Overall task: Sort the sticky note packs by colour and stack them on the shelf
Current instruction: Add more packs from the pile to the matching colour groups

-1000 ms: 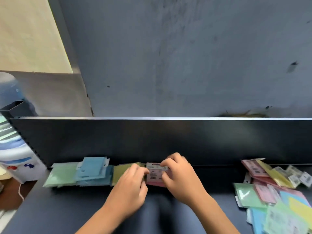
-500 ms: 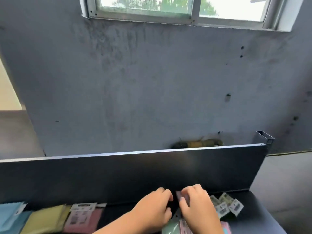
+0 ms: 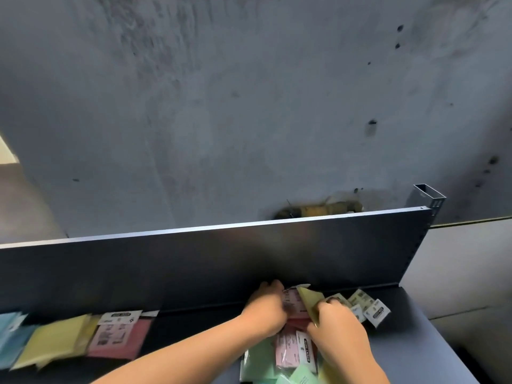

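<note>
Both hands work in the loose heap of mixed-colour sticky note packs [image 3: 288, 356] at the right end of the dark metal shelf [image 3: 432, 345]. The right hand [image 3: 339, 332] pinches a yellow plastic-wrapped pack [image 3: 311, 302], tilted up. The left hand [image 3: 264, 310] has its fingers curled on a pink pack [image 3: 293, 302] just beside it. At the left, a sorted row lies flat: blue stack [image 3: 9, 336], yellow stack [image 3: 56, 340], pink stack [image 3: 119, 338], edges touching.
</note>
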Motion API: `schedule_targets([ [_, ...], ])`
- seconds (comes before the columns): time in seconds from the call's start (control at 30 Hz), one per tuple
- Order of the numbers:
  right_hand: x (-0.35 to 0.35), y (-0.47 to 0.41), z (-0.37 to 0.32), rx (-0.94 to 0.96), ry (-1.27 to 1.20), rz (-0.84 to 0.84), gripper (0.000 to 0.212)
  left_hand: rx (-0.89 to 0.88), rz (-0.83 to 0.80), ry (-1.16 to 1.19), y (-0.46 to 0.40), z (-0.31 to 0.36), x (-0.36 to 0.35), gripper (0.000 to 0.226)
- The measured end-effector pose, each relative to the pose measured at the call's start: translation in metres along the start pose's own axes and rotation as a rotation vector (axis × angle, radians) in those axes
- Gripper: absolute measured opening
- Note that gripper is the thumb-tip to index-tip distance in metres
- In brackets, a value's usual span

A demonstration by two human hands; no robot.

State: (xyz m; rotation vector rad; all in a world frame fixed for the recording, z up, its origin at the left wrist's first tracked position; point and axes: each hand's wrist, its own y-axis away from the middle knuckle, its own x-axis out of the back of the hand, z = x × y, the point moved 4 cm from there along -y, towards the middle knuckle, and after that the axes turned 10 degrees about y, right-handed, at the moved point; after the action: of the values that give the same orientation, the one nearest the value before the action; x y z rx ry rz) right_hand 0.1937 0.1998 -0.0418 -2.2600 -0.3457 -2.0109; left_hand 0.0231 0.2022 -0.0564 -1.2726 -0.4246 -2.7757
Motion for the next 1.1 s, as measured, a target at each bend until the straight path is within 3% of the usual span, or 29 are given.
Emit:
schedule_targets([
  [0.17,0.012,-0.002,-0.003,-0.028,-0.099,0.284,0.015,0.182,0.064,0.409,0.005,-0.012,-0.001,0.035],
  [0.27,0.027,0.004,-0.012,-0.013,-0.267,0.426,0.008,0.289,0.000,0.697,0.012,-0.025,0.004,0.042],
  [0.37,0.042,0.010,-0.030,0.038,-0.415,0.478,0.016,0.340,-0.080,0.930,0.026,-0.041,0.032,0.039],
  [0.53,0.051,0.019,-0.080,0.118,-0.613,0.498,0.027,0.207,0.001,0.878,0.077,-0.092,0.116,0.043],
  [0.77,0.037,0.038,-0.204,0.313,-0.680,0.494,0.031,0.211,0.170,0.963,0.179,-0.209,0.193,0.057],
  [0.9,0.021,0.055,-0.273,0.358,-0.711,0.470,0.030,0.223,0.250,0.923,0.228,-0.271,0.219,0.038],
  [1.1,-0.001,0.082,-0.338,0.296,-0.721,0.486,0.031,0.227,0.376,0.882,0.217,-0.320,0.227,0.036],
])
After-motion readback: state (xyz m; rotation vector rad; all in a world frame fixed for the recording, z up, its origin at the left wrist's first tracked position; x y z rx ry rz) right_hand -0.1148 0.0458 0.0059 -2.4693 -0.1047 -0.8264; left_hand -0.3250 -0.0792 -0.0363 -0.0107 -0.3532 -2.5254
